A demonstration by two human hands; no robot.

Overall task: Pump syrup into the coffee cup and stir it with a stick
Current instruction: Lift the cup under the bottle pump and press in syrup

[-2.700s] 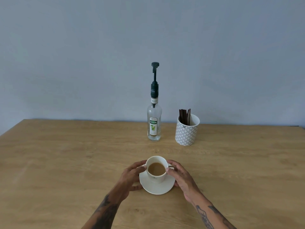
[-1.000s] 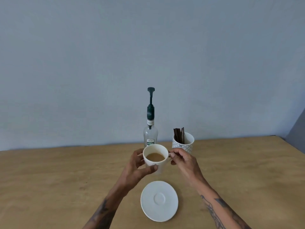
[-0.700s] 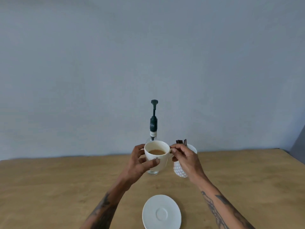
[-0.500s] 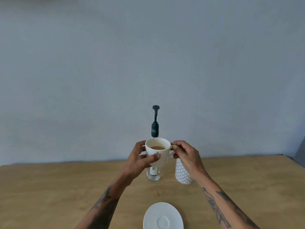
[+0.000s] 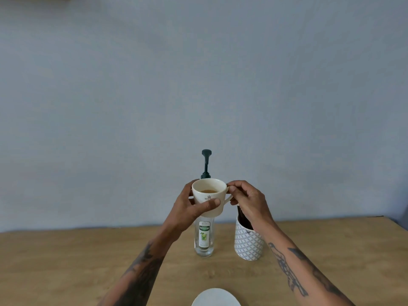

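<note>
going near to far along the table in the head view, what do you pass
saucer → syrup bottle and patterned stick holder, about level with each other → wall

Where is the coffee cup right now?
The coffee cup is lifted off the table at centre of the head view, held by the left hand and right hand, in front of the syrup bottle.

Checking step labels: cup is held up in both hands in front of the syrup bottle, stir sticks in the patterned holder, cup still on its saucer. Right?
Not quite. The head view shows the cup lifted clear of the saucer, which lies on the table below. The rest holds: left hand and right hand hold it before the syrup bottle, sticks in the holder.
</note>
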